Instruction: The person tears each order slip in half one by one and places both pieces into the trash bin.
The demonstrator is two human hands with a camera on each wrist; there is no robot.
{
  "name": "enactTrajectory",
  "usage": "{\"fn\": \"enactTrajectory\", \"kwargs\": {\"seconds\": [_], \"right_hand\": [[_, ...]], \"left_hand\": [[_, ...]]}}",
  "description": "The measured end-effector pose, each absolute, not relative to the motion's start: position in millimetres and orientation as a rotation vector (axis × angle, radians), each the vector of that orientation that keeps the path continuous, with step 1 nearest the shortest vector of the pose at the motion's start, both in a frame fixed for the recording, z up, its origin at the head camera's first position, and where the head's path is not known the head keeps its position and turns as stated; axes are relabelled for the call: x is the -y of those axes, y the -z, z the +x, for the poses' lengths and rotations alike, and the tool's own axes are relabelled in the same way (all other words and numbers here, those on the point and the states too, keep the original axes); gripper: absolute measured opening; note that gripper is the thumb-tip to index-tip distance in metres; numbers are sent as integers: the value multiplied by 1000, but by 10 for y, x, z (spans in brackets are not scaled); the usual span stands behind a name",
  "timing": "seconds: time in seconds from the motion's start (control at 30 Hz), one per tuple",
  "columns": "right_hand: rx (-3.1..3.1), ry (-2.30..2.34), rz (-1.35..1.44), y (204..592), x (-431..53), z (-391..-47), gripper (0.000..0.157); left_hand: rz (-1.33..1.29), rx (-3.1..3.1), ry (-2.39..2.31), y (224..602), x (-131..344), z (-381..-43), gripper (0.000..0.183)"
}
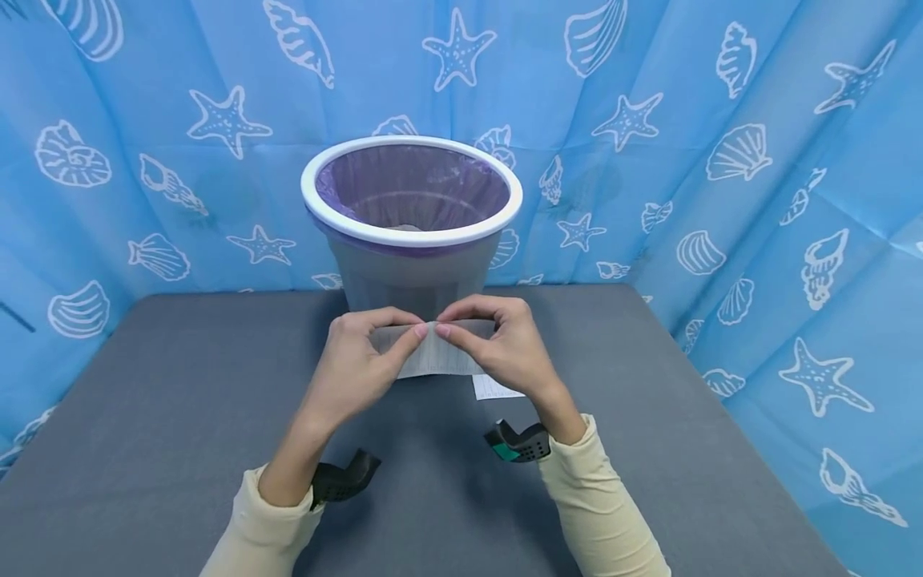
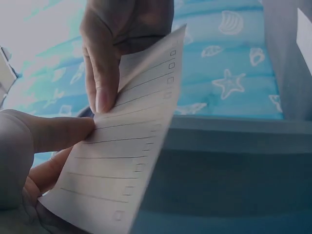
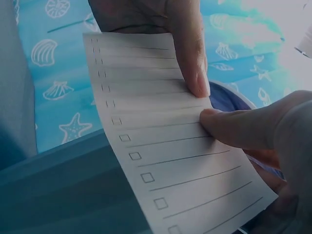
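A strip of white checklist paper [image 1: 436, 357], printed with ruled lines and a column of small boxes, hangs in front of the bin. My left hand [image 1: 356, 361] pinches its top edge near the middle between thumb and forefinger. Right beside that, my right hand [image 1: 508, 344] pinches the same edge, the two thumb tips almost meeting. In the left wrist view the paper [image 2: 122, 161] bends slightly between the hands. The right wrist view shows the boxes and lines on the paper [image 3: 170, 131] in one piece.
A grey waste bin [image 1: 411, 276] with a white rim and purple liner stands at the table's far edge. Another white lined paper [image 1: 493, 389] lies on the grey table [image 1: 216, 401], partly behind my right hand. A blue shell-patterned curtain [image 1: 613, 200] hangs behind.
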State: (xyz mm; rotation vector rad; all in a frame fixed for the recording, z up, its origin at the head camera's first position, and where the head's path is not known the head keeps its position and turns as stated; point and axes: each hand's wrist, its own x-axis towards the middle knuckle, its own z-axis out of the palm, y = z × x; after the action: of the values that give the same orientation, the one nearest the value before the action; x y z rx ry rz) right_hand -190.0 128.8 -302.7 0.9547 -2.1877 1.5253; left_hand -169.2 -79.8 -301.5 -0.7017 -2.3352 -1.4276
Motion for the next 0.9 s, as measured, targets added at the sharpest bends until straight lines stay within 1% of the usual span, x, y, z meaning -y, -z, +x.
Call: {"fn": "enactTrajectory", "kwargs": {"seconds": [0.17, 0.4, 0.9], "right_hand": [[2207, -1502, 985, 3031, -1297, -1896, 4], [2185, -1490, 987, 3023, -1307, -1882, 4], [2047, -1566, 915, 2944, -1397, -1824, 4]], "left_hand": [[-682, 2338, 1504, 3033, 785, -1705, 12], [-656, 2311, 1677, 3054, 792, -1735, 16], [-474, 2228, 1496, 3118, 852, -1838, 15]]}}
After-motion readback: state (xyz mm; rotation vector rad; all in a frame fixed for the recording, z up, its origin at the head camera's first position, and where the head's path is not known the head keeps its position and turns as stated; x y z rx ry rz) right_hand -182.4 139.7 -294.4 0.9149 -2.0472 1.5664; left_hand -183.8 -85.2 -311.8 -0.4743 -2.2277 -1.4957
